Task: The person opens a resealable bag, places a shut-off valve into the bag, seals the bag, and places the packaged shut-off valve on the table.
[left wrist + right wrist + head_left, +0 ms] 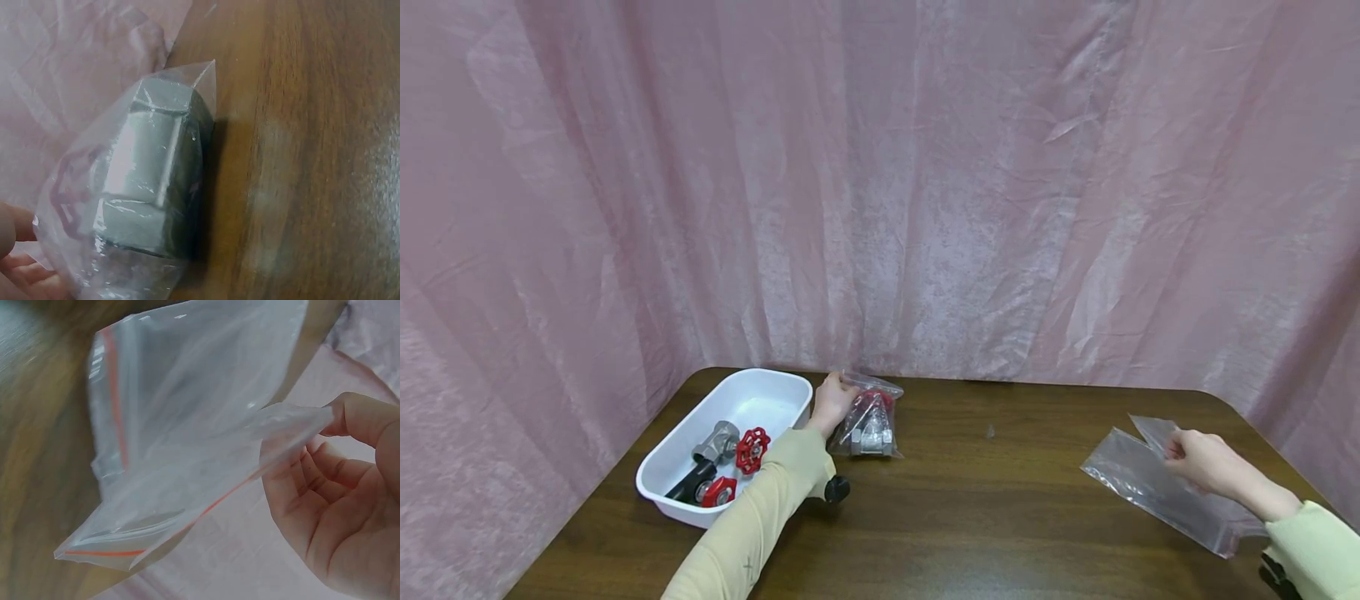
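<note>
Tray (772,408) with valves (718,442) stands beside left fingers (28,275) pinching bagged valve (872,433); right fingers (359,417) pinch plastic bag (175,506).

A clear bag (847,437) holding a red-wheeled metal valve (872,437) rests on the tabletop (1000,508), well apart from transparent red-striped zip bags (1138,477).

Middle of the table: bare wood on the table (985,517) leaves a wide passage at lower centre, between bagged valve (872,435) and clear bagging (1138,475).
White tray (763,410): raised walls bar a low sideways pass at lower left; its bare far end lies open from above.
Tray's right side: blocked by the left sleeve (752,517) and left hand (832,403).
Lower right: right hand (1206,462) and bagging stand in the way.
Behind: pink curtain (925,183) walls off the back edge.
</note>
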A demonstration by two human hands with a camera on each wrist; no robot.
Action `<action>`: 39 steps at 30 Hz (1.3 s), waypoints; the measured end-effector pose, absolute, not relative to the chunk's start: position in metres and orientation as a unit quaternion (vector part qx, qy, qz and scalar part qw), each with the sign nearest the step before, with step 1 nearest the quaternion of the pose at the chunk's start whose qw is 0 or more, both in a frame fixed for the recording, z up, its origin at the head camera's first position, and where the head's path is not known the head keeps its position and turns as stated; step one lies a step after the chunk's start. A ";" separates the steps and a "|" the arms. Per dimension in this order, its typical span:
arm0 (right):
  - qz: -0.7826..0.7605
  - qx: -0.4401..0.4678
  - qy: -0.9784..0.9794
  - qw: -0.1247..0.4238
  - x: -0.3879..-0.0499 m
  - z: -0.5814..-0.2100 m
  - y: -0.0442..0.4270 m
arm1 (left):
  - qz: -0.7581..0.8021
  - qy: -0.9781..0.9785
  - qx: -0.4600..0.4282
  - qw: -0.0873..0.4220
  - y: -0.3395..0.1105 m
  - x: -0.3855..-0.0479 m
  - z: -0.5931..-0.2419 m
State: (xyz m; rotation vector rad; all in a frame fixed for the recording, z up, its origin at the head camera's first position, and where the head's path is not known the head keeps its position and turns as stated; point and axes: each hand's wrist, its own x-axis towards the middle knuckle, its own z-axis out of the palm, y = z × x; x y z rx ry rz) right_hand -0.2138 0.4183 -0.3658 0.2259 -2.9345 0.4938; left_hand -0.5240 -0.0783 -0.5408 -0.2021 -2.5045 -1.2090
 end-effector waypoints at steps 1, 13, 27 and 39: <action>0.160 0.081 -0.980 0.085 -0.214 -0.365 0.416 | -0.426 -0.883 -0.075 0.180 -0.077 -0.508 -0.524; 0.160 0.103 -0.976 0.101 -0.224 -0.352 0.390 | -0.442 -0.867 -0.071 0.217 -0.052 -0.385 -0.392; 0.170 0.130 -0.970 0.118 -0.234 -0.338 0.361 | -0.439 -0.843 -0.161 0.266 -0.030 -0.361 -0.367; 0.255 0.120 -0.955 0.094 -0.247 -0.322 0.325 | -0.443 -0.832 -0.250 0.223 -0.005 -0.341 -0.364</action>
